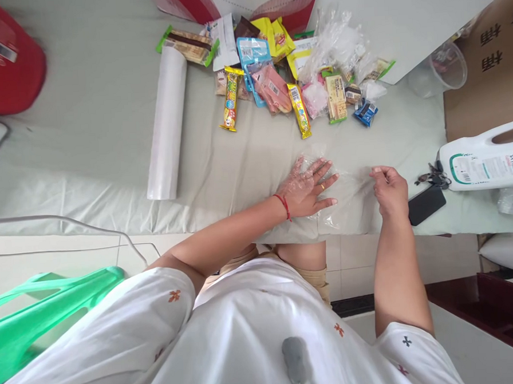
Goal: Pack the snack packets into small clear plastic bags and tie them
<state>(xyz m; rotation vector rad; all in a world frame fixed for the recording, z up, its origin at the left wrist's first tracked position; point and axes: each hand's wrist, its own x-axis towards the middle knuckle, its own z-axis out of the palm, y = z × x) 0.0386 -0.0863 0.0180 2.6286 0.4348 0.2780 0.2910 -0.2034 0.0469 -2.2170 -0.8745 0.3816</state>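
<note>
My left hand (308, 188) lies with its fingers spread on the cloth-covered table, a red string round the wrist and a ring on one finger. Thin clear plastic film (341, 202) lies about it and partly covers the back of the hand; whether it is a bag or a loose sheet I cannot tell. To the right, the fingers of my right hand (389, 188) are pinched together at the film's right edge. Beyond both hands lies a pile of packaged snacks, with a yellow snack packet (299, 110) nearest.
A white plastic roll (167, 125) lies left of the snacks. On the right are a black phone (427, 205), keys (433, 176), a white detergent bottle (482, 160) and a clear tub (448, 67). A red bucket (6, 62) stands far left, a green stool (56, 317) below.
</note>
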